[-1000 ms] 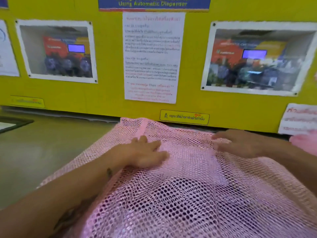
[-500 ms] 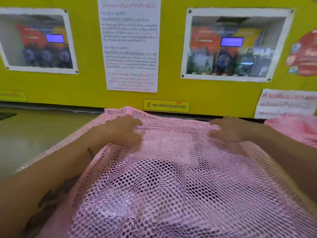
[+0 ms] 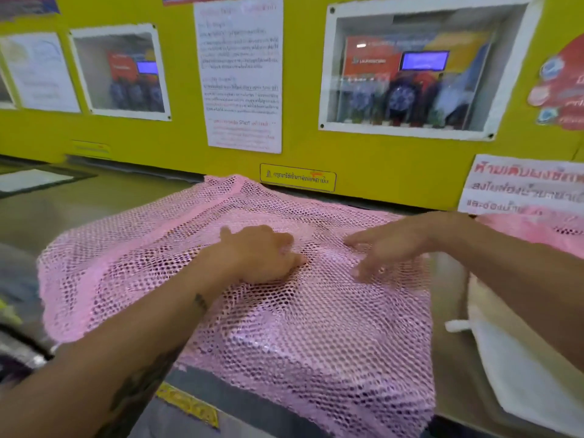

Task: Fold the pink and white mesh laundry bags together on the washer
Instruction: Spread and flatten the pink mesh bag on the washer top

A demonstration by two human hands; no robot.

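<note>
A pink mesh laundry bag (image 3: 303, 339) lies spread flat over the washer top (image 3: 94, 203), its near edge hanging over the front. My left hand (image 3: 256, 252) rests on the middle of the mesh with its fingers curled down into it. My right hand (image 3: 388, 248) lies just to its right, fingers spread flat on the mesh. A white bag (image 3: 518, 368) with a short white tab lies at the right, partly under my right forearm.
The yellow wall (image 3: 363, 153) with notices and two windowed dispenser panels stands right behind the washer. More pink fabric (image 3: 537, 226) sits at the far right by the wall. A yellow label (image 3: 189, 406) marks the washer's front edge.
Both hands have slid from the bag's far edge toward its middle and come closer together. My view has pulled back, and the bag's front edge and the white bag now show.
</note>
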